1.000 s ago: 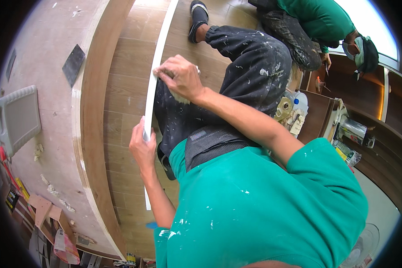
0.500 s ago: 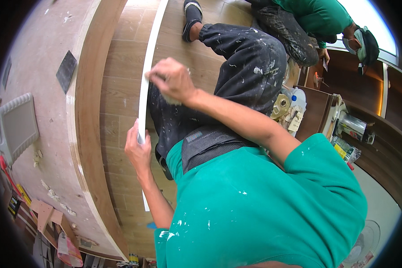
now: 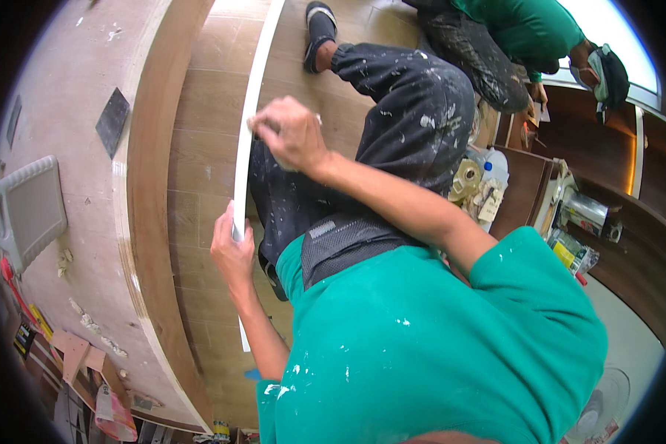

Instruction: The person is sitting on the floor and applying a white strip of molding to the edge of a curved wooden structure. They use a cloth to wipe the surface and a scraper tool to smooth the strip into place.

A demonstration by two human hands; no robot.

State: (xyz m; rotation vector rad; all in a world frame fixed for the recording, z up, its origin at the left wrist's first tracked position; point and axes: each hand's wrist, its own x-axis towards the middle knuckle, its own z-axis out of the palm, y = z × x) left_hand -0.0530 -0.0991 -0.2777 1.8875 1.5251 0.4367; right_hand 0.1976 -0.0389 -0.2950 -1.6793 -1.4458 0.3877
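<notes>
A long white strip [image 3: 256,65] runs across my dark, paint-spotted trouser leg and over the wood-look floor. My left hand [image 3: 231,248] grips it lower down, with fingers closed around its edge. Higher up, my right hand [image 3: 290,135] has bent fingers at the strip's edge, closed on something pale that is mostly hidden and blurred, so I cannot make it out.
Left is a pale board with a wooden edge [image 3: 148,96], bearing a grey case [image 3: 29,214] and dark squares. A co-worker [image 3: 525,33] in green crouches upper right beside wooden shelving [image 3: 592,126]. Plastic containers [image 3: 466,177] sit right of my knee. Tools clutter the lower left.
My right hand has shifted slightly along the strip and is blurred by motion. The strip and both hands appear a little further left than a second ago. My left hand keeps its grip.
</notes>
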